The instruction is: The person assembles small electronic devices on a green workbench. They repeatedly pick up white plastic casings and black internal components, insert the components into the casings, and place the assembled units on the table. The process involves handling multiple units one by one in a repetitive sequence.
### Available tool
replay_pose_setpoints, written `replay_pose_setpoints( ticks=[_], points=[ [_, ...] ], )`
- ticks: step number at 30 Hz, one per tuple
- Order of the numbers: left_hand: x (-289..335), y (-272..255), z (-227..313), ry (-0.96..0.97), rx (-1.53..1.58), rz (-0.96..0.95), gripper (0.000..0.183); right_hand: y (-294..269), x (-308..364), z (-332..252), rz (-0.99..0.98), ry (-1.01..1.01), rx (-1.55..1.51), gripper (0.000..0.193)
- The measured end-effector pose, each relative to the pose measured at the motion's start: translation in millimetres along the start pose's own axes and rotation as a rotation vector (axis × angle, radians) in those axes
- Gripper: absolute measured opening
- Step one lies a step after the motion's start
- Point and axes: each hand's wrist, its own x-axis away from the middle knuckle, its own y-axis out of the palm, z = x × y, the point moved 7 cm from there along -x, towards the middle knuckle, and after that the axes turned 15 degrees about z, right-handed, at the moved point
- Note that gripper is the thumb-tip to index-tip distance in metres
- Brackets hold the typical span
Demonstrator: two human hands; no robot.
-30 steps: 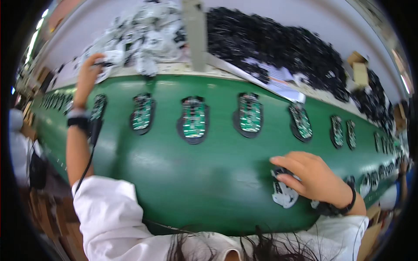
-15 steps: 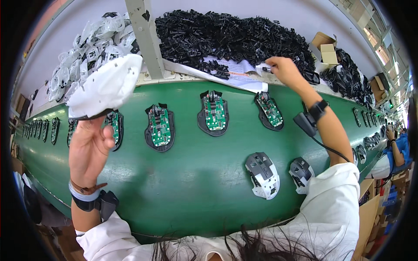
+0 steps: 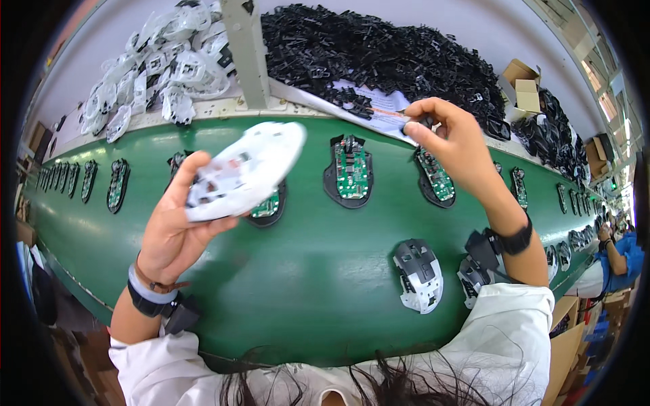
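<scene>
My left hand (image 3: 172, 233) grips a white computer mouse shell (image 3: 247, 172) by its edge. The shell is tilted above the green work surface, slightly blurred, with cut-outs showing. My right hand (image 3: 457, 139) pinches a small dark plastic part (image 3: 410, 126) between thumb and fingers, in front of the heap of small black plastic parts (image 3: 379, 54). Just below that hand lies a black mouse base (image 3: 435, 177) with a green circuit board. Another such base (image 3: 349, 172) sits left of it, and one more is partly covered by the white shell.
A grey-and-white mouse shell (image 3: 418, 274) lies nearer me; another is partly behind my right wrist. White shells (image 3: 179, 71) are heaped back left beside a metal post (image 3: 247, 54). Open cardboard boxes (image 3: 527, 98) stand back right. A person in blue (image 3: 619, 260) works far right.
My left hand has brought the white shell right and turned it. My right hand has drawn back slightly from the black heap with the small part. The mouse bases appear shifted right in view.
</scene>
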Motion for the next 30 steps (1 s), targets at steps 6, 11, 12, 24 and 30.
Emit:
replay_pose_setpoints(
  ticks=[6,11,12,24,30],
  points=[
    [-4,47,-13,-0.102,0.088,-0.18,0.044,24,35,-118,-0.1,-0.372,-0.211,0.018],
    [-13,11,-12,0.23,-0.344,0.06,0.05,31,42,-129,0.001,-0.584,-0.223,0.028],
    [-12,10,-12,0.252,-0.354,0.098,0.051,30,43,-126,0.014,-0.599,-0.205,0.027],
    [21,39,-67,-0.41,-0.042,-0.178,0.046,58,62,-145,-0.052,-0.601,-0.495,0.025],
    [12,38,-53,-0.087,-0.169,-0.099,0.06,57,59,-148,-0.081,-0.548,-0.381,0.024]
  ],
)
